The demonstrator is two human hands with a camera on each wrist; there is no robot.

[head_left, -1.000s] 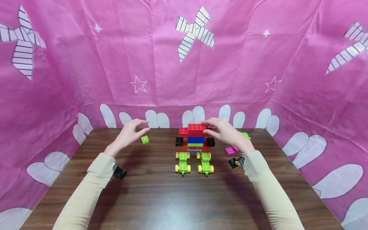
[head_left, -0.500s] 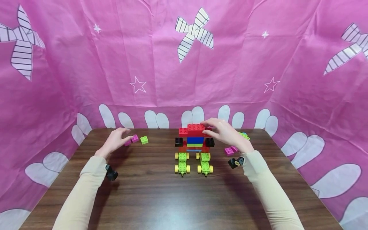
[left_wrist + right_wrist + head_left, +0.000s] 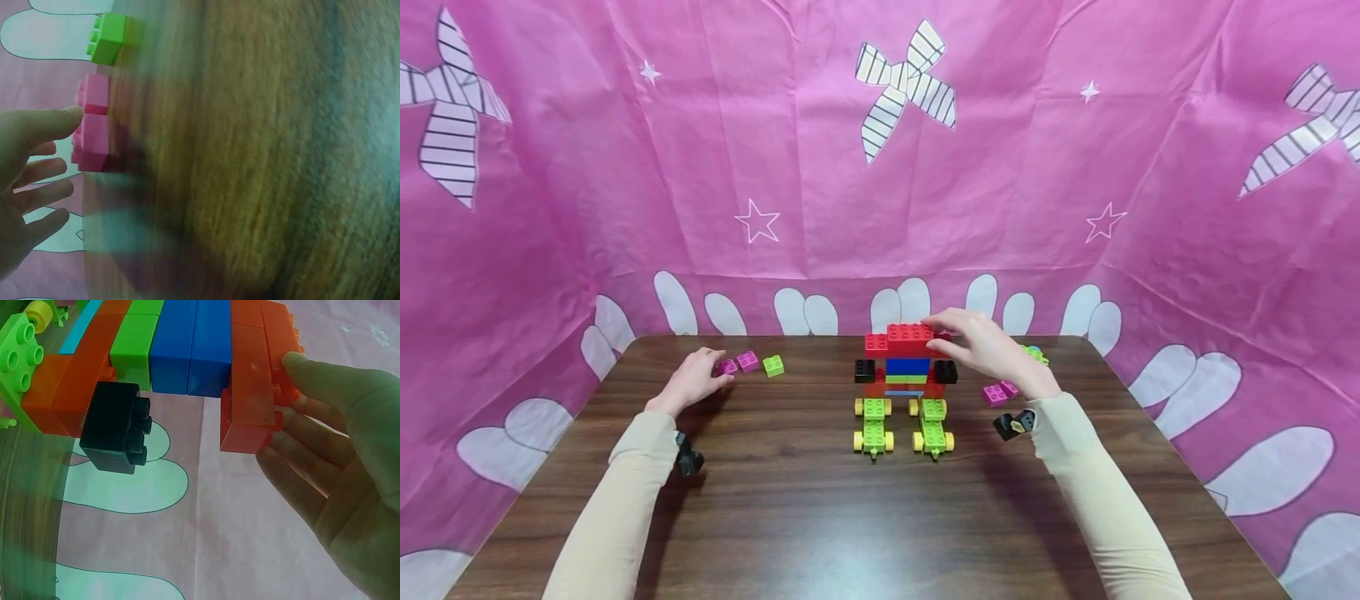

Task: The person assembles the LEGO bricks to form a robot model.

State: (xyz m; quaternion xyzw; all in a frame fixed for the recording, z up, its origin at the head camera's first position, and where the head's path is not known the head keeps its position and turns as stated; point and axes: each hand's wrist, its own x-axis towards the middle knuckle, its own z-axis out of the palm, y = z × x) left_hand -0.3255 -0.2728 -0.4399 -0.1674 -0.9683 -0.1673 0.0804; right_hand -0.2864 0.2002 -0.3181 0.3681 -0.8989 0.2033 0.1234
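Observation:
A built brick figure stands mid-table: red bricks [image 3: 910,336] on top, blue bricks [image 3: 907,367] below, a black brick [image 3: 865,371] on either side, lime-green wheeled bases [image 3: 874,433] at the foot. My right hand [image 3: 981,342] holds the top red brick at its right end; in the right wrist view the thumb lies on one face with fingers behind. My left hand [image 3: 688,381] reaches to two pink bricks [image 3: 95,142] at the back left. Its thumb tip overlaps them in the left wrist view, fingers spread with nothing gripped.
A lime-green brick [image 3: 773,365] lies right of the pink pair. Other pink bricks [image 3: 995,392] and a green piece [image 3: 1036,356] lie by my right wrist. The wooden table [image 3: 775,517] ends at a pink curtain [image 3: 805,167] behind.
My left hand has moved left and down from above the table to the pink bricks at the back left. My right hand keeps its hold on the top red brick.

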